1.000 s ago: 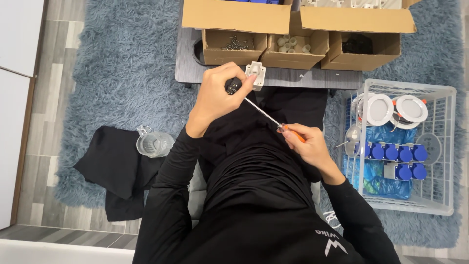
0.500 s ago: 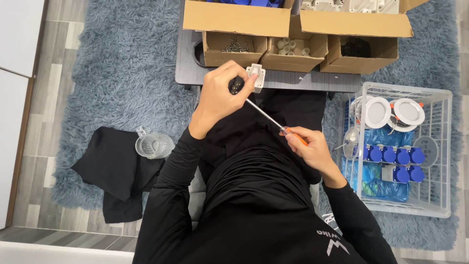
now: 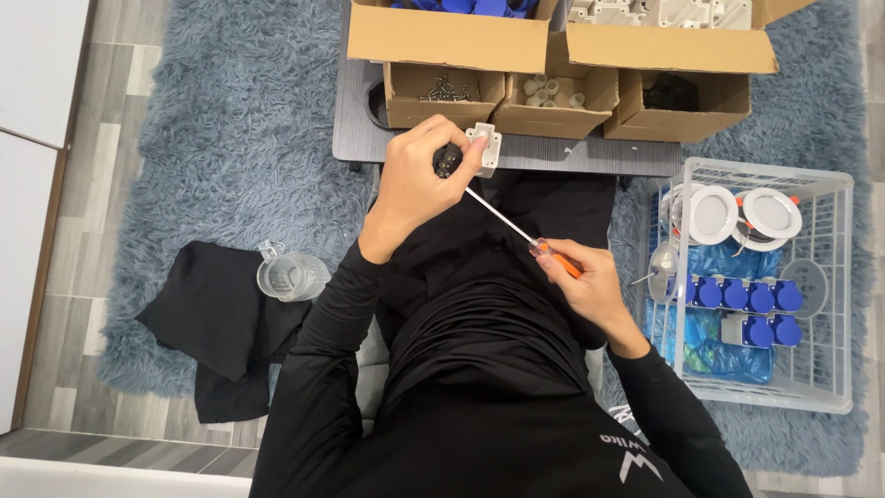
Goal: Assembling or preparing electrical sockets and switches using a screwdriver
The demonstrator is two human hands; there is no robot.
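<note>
My left hand (image 3: 419,180) grips a small part made of a white plastic housing (image 3: 484,148) and a black insert (image 3: 447,163), held just in front of the dark table's near edge. My right hand (image 3: 585,286) holds a screwdriver by its orange handle (image 3: 560,260). The thin metal shaft (image 3: 498,217) runs up and left, its tip meeting the part in my left hand. Both hands are over my lap, which is clothed in black.
Open cardboard boxes on the dark table (image 3: 572,155) hold screws (image 3: 442,89), white tubes (image 3: 544,92) and black parts (image 3: 668,92). A white wire basket (image 3: 834,277) at right holds round white lamps and blue sockets. A clear cup (image 3: 290,275) and black cloth (image 3: 221,323) lie on the blue-grey rug.
Both hands hold nearly the same pose. My right hand has shifted slightly on the screwdriver handle; the part stays in my left hand.
</note>
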